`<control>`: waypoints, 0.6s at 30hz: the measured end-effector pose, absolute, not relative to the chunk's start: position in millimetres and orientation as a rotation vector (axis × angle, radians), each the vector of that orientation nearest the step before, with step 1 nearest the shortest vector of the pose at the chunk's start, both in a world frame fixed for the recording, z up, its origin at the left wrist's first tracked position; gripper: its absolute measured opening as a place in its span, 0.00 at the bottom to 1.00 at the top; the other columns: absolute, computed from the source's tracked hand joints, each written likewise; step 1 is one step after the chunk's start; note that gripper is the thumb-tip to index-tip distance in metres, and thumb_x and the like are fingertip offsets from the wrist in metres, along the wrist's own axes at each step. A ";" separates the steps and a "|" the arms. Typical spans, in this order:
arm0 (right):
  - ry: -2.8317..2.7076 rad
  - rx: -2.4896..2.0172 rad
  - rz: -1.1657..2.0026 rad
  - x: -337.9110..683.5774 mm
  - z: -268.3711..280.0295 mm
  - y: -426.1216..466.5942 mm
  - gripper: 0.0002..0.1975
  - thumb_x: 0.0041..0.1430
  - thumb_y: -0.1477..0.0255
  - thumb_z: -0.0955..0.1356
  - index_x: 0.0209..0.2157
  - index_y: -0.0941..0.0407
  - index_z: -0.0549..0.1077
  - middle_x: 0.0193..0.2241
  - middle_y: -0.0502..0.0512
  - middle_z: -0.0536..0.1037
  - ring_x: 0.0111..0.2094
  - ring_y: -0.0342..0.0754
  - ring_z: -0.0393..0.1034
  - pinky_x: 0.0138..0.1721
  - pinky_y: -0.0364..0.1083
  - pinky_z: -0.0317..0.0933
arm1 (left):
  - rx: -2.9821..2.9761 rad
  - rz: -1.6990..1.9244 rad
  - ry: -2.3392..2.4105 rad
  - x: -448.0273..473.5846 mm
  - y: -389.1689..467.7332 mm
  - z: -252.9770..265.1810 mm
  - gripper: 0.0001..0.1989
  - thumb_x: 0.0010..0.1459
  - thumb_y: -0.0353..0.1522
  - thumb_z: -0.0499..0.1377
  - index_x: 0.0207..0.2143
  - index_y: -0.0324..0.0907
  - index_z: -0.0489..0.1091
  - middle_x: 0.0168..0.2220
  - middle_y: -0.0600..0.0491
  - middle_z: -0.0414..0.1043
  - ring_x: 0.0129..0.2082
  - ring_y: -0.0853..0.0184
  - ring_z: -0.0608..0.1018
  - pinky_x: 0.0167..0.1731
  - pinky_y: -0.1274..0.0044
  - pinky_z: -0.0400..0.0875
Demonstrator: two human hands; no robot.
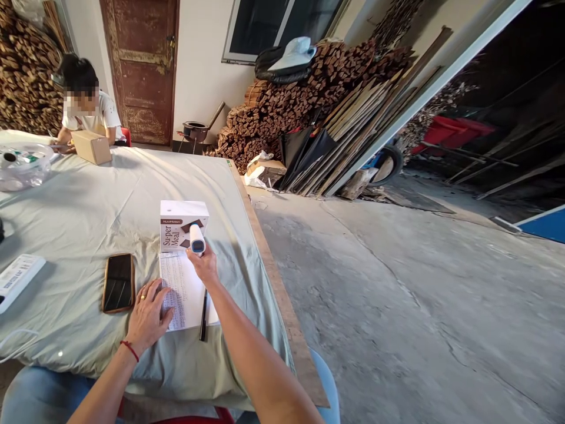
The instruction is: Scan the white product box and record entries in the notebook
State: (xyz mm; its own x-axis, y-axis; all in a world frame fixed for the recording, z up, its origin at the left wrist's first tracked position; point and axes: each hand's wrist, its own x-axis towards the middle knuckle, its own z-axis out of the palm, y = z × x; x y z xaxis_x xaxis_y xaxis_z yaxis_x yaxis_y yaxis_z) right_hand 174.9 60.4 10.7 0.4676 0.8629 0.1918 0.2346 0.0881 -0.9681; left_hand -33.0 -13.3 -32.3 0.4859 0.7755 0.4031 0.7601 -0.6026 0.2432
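Observation:
My right hand (205, 268) grips a white handheld device with a small dark screen (196, 238), which looks like an infrared thermometer or scanner. The device is held upright in front of a white carton (172, 234) printed "Super Meal", hiding part of its face. In front of the carton lies a sheet of printed paper (188, 297). Flat at the paper's left edge rests my left hand (148, 315), fingers spread, holding nothing. A black pen (203, 315) lies on the paper under my right forearm. Left of my left hand is a phone (118, 282) in an orange-brown case.
A white power strip (20, 280) lies at the table's left, with clear plastic packaging (24, 168) behind. Across the cloth-covered table (110, 206) a person (90, 112) sits behind a cardboard box (92, 147). Firewood (265, 106) is stacked along the wall.

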 end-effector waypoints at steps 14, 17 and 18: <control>-1.014 -1.419 0.609 179.8 3.9 69.8 0.17 0.45 0.55 0.69 0.26 0.55 0.71 0.20 0.48 0.70 0.25 0.46 0.65 0.25 0.44 0.57 | 2.657 0.730 1.398 -32.1 -12.1 -31.7 0.19 0.59 0.33 0.59 0.53 0.43 0.71 0.60 0.42 0.68 0.61 0.48 0.70 0.60 0.54 0.67; -1.028 -1.408 0.592 180.6 5.7 69.4 0.15 0.47 0.56 0.68 0.26 0.55 0.72 0.21 0.49 0.72 0.25 0.46 0.65 0.26 0.44 0.58 | 2.661 0.735 1.391 -31.9 -11.0 -31.6 0.19 0.59 0.33 0.58 0.53 0.43 0.71 0.61 0.42 0.67 0.61 0.48 0.70 0.60 0.54 0.66; -1.027 -1.402 0.599 180.7 6.0 69.7 0.15 0.47 0.56 0.68 0.26 0.55 0.71 0.21 0.49 0.72 0.25 0.46 0.66 0.27 0.44 0.59 | 2.662 0.736 1.389 -31.9 -10.8 -31.6 0.19 0.59 0.33 0.58 0.53 0.43 0.71 0.60 0.42 0.68 0.61 0.48 0.70 0.60 0.54 0.66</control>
